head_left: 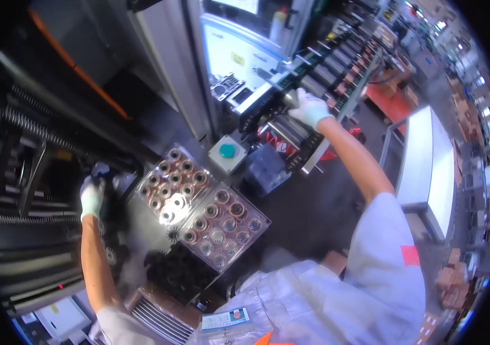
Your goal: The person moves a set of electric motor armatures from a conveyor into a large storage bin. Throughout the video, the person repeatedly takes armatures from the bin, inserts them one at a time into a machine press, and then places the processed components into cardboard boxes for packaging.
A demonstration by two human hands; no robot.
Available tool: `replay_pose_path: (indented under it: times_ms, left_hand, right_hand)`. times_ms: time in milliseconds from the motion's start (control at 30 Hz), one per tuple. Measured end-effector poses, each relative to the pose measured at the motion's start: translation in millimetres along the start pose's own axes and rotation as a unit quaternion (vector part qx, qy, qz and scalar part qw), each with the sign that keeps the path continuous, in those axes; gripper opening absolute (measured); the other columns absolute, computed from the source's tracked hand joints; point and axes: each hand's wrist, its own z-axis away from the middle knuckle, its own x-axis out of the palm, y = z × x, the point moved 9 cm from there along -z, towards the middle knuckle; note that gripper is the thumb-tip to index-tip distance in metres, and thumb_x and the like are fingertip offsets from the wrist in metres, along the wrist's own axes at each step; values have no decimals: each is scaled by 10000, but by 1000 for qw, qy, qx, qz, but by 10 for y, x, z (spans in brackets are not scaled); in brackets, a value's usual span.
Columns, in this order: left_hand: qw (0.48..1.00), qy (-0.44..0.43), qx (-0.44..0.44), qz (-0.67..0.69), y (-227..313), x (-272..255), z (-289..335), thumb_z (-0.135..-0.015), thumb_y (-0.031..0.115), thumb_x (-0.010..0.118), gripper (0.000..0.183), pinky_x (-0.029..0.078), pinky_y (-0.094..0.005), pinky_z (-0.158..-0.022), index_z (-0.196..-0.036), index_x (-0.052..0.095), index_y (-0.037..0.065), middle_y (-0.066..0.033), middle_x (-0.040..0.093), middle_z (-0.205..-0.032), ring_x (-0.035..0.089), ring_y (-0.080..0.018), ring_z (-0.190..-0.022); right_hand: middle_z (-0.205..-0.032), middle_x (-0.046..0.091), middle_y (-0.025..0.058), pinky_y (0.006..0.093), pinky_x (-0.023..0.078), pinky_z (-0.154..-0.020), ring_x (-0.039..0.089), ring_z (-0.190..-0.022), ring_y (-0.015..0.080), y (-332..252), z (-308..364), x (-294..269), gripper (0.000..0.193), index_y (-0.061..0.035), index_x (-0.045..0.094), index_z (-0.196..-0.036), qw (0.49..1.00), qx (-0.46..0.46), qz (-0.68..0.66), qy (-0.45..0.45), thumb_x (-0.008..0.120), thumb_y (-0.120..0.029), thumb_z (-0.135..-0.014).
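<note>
My right hand (309,109), in a white glove, reaches to the conveyor (348,100) at the upper middle. Its fingers close round the end of a metal cylinder (289,100) there. More metal cylinders (315,86) lie in a row along the conveyor, some beyond my hand and some nearer. My left hand (92,198), also gloved, is at the dark machine (44,190) on the left, beside a dark metal part (102,169). Shadow and blur hide its fingers, so I cannot make out whether it grips that part.
Two clear plastic trays (245,244) of copper-coloured rings (175,178) stand between my arms; some pockets of the nearer one hold no rings. Behind them is a white box with a green button (227,150). Dark gear-like parts (179,270) lie near my body. A white panel (426,172) stands right.
</note>
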Motion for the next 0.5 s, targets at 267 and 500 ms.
replay_pose_path:
  times_ms: [267,500]
  left_hand:
    - [983,158,6,-94,879,-146,568,-929,444,630,495,553,-491,-646,-1186,629,21,-308,656,-1110,697,-397,-786]
    - [986,83,16,-145,615,-67,598,-969,311,552,480,561,-491,-791,-1305,534,-32,-311,592,-1288,694,-397,-961]
  right_hand:
    - [-1251,605,185,480,451,-991,571,-1173,371,-1117,1363,-638,493,-53,584,-1301,943,-255,-129,172,715,-161,-838]
    - [-1150,647,83,460,433,-1013,591,-1092,279,-3560,2694,-323,365,-115,640,-1192,757,-619,-199,64,699,-252,-859]
